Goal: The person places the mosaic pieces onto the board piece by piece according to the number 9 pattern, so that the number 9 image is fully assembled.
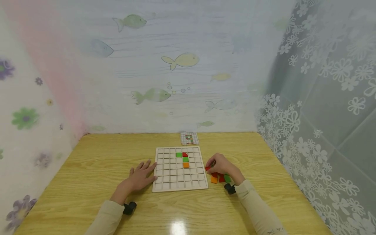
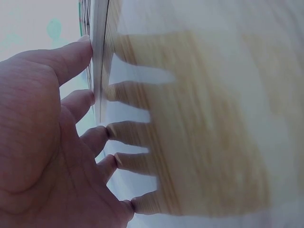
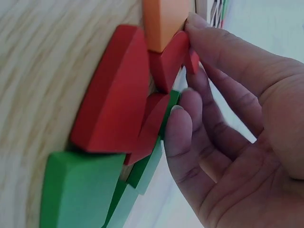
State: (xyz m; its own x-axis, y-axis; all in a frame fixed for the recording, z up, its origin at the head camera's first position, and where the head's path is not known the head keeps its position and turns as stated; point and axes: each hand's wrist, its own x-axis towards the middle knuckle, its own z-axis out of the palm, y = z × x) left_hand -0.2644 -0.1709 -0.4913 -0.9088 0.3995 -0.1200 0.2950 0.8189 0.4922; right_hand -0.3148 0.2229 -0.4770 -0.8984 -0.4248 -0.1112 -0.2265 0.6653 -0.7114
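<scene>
The right hand (image 1: 221,164) pinches a red tile (image 1: 207,168) beside loose tiles (image 1: 221,179) on the desk (image 1: 88,182); the left hand (image 1: 140,178), fingers spread, touches the grid board (image 1: 165,179) to its right.

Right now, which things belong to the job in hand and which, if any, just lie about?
In the job:
pale square wooden grid board
flat red, green and orange tiles
small white patterned card
left hand
right hand, pinching a red tile

Just there:
yellow wooden table
fish-patterned wall
black wrist cameras
</scene>
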